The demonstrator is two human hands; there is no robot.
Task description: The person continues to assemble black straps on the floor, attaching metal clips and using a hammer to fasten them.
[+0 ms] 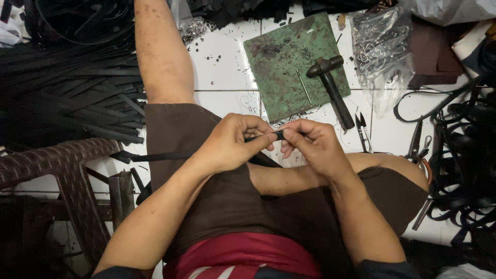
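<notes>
While both hands pinch it at centre frame, the left hand (230,144) and right hand (310,144) grip a black strap (263,137) end; it may slip (thin hold). A hammer (330,88) lies at one o'clock.

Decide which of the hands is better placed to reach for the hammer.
Right. The right hand lies nearer the hammer; the left hand sits farther away. Both pinch the black strap.
</notes>
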